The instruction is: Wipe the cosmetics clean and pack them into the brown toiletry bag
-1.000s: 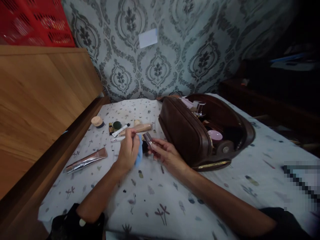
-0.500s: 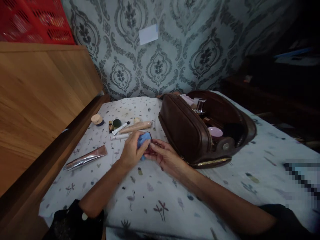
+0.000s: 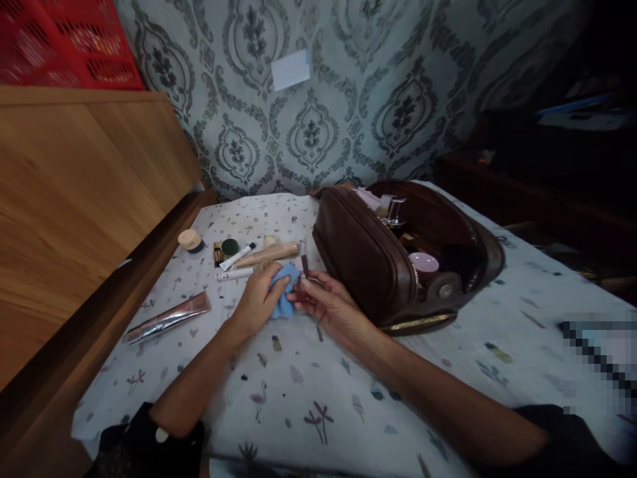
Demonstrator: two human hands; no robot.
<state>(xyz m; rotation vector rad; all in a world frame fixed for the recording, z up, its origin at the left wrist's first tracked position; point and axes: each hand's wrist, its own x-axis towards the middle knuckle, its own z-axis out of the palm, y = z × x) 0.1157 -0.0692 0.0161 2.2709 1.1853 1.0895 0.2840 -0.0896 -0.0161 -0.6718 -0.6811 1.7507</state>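
My left hand is closed on a crumpled blue cloth above the table. Between the fingers of my right hand is a slim cosmetic tube with a dark brown end pointing up; the fingers cover its lower part. The cloth and the tube are side by side, close together. Just behind the hands lie a white tube, a smaller white tube with a black cap and a beige tube. To the right stands an unzipped brown leather bag with cosmetics inside.
A shiny pinkish tube lies at the left, with a cream-lidded jar farther back. A dark green lid sits beside a small gold-and-black item. A wooden panel borders the left side; a patterned wall rises behind.
The slim tube has come away from the cloth, and its dark end now shows upright. My right hand has shifted slightly apart from my left; more of the cloth is visible.
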